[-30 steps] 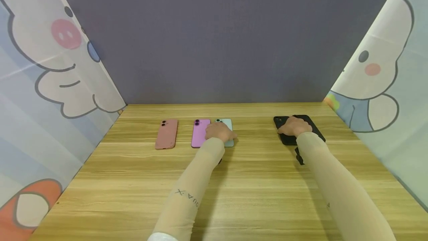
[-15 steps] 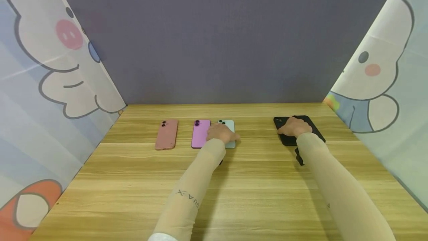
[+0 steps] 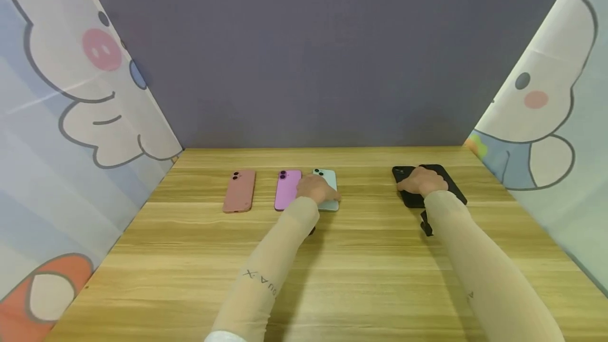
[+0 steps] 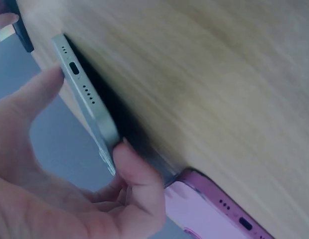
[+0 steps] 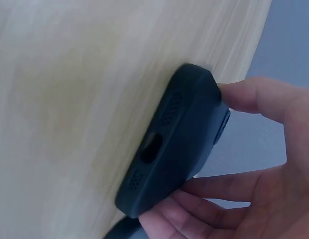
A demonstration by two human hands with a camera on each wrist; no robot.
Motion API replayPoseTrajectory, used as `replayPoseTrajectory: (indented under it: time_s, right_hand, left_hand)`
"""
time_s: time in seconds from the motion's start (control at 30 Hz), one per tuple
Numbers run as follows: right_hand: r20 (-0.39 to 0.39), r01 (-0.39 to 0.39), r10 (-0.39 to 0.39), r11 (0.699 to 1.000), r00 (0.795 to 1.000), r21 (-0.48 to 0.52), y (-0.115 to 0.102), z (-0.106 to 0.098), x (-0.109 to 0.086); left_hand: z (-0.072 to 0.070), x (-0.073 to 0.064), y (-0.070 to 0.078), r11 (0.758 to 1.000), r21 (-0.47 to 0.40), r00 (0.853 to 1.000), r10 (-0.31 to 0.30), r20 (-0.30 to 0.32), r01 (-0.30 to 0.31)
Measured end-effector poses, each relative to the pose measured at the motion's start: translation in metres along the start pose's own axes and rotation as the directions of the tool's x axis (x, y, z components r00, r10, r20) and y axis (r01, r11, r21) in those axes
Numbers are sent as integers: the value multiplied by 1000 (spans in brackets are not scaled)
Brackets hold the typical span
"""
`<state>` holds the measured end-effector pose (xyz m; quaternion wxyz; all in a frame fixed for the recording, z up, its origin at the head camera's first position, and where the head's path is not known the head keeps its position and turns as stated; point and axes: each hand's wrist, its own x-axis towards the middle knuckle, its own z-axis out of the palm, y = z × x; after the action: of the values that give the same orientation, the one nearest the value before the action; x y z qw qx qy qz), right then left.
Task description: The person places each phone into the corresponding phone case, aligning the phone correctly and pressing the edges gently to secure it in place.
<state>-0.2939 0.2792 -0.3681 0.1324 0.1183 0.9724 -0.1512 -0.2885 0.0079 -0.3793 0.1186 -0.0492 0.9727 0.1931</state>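
Observation:
My left hand [image 3: 316, 188] pinches a pale green phone [image 4: 87, 94] by its two long edges, thumb on one side and fingers on the other. In the head view that phone lies back up, partly covered by the hand. Beside it, on the left, is a purple phone [image 3: 287, 194], also back up, its lower end showing in the left wrist view. My right hand [image 3: 421, 180] grips a black phone [image 5: 174, 144] by its sides, the charging port end facing the camera. A second black phone [image 3: 448, 182] lies close on its right, partly hidden by the hand.
A pink phone [image 3: 239, 191] lies at the left of the row, back up. All rest on a wood-grain table [image 3: 361, 268] with a grey panel [image 3: 323, 67] behind it. Cartoon-printed curtains [image 3: 104, 120] flank both sides. Small black gear [image 3: 426, 224] sits under the right wrist.
The pale green phone has slid slightly right with my left hand, widening its gap from the purple phone. My right hand stays at the black phone. The head view has shifted a little.

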Motion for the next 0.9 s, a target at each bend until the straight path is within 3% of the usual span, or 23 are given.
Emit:
replayPoseTrajectory:
  time_s: [0.23, 0.63, 0.77, 0.9]
  right_hand:
    - [1, -2, 2, 1000, 1000, -9, 1, 0, -1]
    - [22, 32, -31, 999, 999, -30, 1, -1, -4]
    - [19, 29, -29, 999, 999, -22, 3, -2, -5]
    - [22, 27, -27, 999, 999, -21, 4, -1, -4]
  left_hand:
    - [1, -1, -1, 999, -16, 998, 45, -35, -46]
    - [-4, 8, -14, 975, -210, 997, 75, -23, -78]
    - [-7, 11, -19, 941, -333, 997, 73, 18, -63]
    - [-9, 14, -23, 873, -488, 995, 64, 71, -21]
